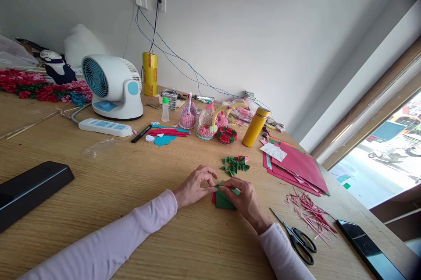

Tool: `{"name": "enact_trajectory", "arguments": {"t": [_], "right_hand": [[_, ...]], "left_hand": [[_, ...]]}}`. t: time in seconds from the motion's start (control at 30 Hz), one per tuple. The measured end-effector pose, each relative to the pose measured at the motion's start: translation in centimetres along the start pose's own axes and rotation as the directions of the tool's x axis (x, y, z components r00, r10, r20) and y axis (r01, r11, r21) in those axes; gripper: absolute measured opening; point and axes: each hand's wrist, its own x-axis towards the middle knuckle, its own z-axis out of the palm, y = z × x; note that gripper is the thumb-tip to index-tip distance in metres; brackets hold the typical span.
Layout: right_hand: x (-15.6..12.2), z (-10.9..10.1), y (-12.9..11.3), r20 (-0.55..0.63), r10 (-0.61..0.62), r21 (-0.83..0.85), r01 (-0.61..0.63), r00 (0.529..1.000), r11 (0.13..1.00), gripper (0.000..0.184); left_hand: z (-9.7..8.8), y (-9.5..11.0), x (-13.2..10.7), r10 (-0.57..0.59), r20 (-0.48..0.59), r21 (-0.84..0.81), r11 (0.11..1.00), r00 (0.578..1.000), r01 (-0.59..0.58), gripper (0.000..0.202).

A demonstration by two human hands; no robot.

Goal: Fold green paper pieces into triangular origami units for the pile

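Observation:
Thumb and fingertips of my left hand [196, 187] pinch the left end of a small piece of green paper [221, 182]. From the other side my right hand [244, 197] grips the same piece, its fingers partly covering it. Directly beneath my fingertips lies a small stack of green paper [224, 202] with a red edge showing at its left. Just beyond the hands is a pile of folded green paper triangles [234, 166] with a bit of pink. Black-handled scissors [297, 238] rest beside my right wrist, blades partly open.
Red paper sheets [301, 168] and pink paper strips [311, 214] lie to the right, near a phone [368, 247]. Farther back stand a yellow flask [255, 127], a folded-paper swan [208, 122], a red-green paper ring [227, 135] and a white fan [113, 85]. A black case [33, 190] sits left.

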Motion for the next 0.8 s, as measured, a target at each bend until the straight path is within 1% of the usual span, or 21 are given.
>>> {"name": "enact_trajectory", "arguments": {"t": [0.07, 0.13, 0.2, 0.3, 0.43, 0.5, 0.53, 0.6, 0.63, 0.67, 0.7, 0.73, 0.77, 0.8], "right_hand": [[0.0, -0.5, 0.2, 0.029, -0.001, -0.076, 0.004, 1.000, 0.997, 0.026], [0.0, -1.0, 0.2, 0.071, -0.015, -0.111, 0.023, 0.997, 0.994, 0.030], [0.0, -1.4, 0.0, 0.096, -0.028, -0.097, 0.037, 0.995, 0.995, 0.028], [0.0, -1.7, -0.5, 0.082, -0.035, -0.078, 0.041, 0.996, 0.996, 0.020], [0.1, -1.1, -0.9, 0.133, -0.058, -0.066, 0.067, 0.989, 0.996, 0.022], [0.1, -0.9, -0.8, 0.132, -0.053, -0.043, 0.059, 0.990, 0.997, 0.026], [0.2, -0.8, -0.6, 0.103, -0.038, -0.033, 0.041, 0.994, 0.999, 0.027], [0.4, -1.0, 0.2, -0.012, 0.038, -0.007, -0.038, 0.999, 0.999, 0.029], [0.4, -1.1, 0.7, -0.130, 0.117, 0.021, -0.116, 0.985, 0.993, 0.031], [0.5, -1.3, 1.2, -0.233, 0.221, 0.062, -0.212, 0.947, 0.975, 0.035], [0.6, -1.6, 1.7, -0.276, 0.292, 0.089, -0.278, 0.916, 0.956, 0.039], [0.6, -1.8, 2.2, -0.291, 0.330, 0.089, -0.318, 0.898, 0.944, 0.042], [0.7, -2.1, 2.5, -0.294, 0.339, 0.070, -0.334, 0.894, 0.940, 0.043], [0.7, -2.2, 2.6, -0.285, 0.328, 0.042, -0.330, 0.901, 0.943, 0.041]], "left_hand": [[-0.1, -0.3, 0.0, 0.006, 0.024, 0.007, 1.000, 1.000, -0.007, 0.018], [-0.3, -0.5, 0.1, 0.006, 0.048, 0.012, 1.000, 0.999, -0.006, 0.018], [-0.5, -0.6, 0.1, -0.010, 0.074, 0.021, 1.000, 0.997, 0.009, 0.019], [-0.7, -0.4, 0.1, -0.022, 0.098, 0.025, 0.999, 0.995, 0.020, 0.020], [-0.5, -0.2, 0.1, -0.004, 0.108, 0.026, 1.000, 0.994, 0.001, 0.021], [-0.4, -0.2, 0.1, -0.021, 0.086, 0.028, 0.999, 0.996, 0.019, 0.020], [-0.4, -0.2, 0.1, -0.037, 0.063, 0.028, 0.999, 0.997, 0.035, 0.019], [-0.4, -0.1, 0.2, -0.071, 0.007, 0.026, 0.997, 0.997, 0.071, 0.019], [-0.5, 0.0, 0.3, -0.086, -0.016, 0.024, 0.996, 0.996, 0.086, 0.020], [-0.6, 0.1, 0.3, -0.097, -0.030, 0.024, 0.995, 0.995, 0.098, 0.021], [-0.6, 0.2, 0.3, -0.106, -0.033, 0.031, 0.994, 0.994, 0.107, 0.022], [-0.6, 0.3, 0.3, -0.113, -0.027, 0.047, 0.992, 0.993, 0.114, 0.023], [-0.5, 0.5, 0.2, -0.114, -0.010, 0.074, 0.991, 0.993, 0.114, 0.024], [-0.4, 0.6, 0.1, -0.108, 0.017, 0.110, 0.988, 0.994, 0.106, 0.027]]}}
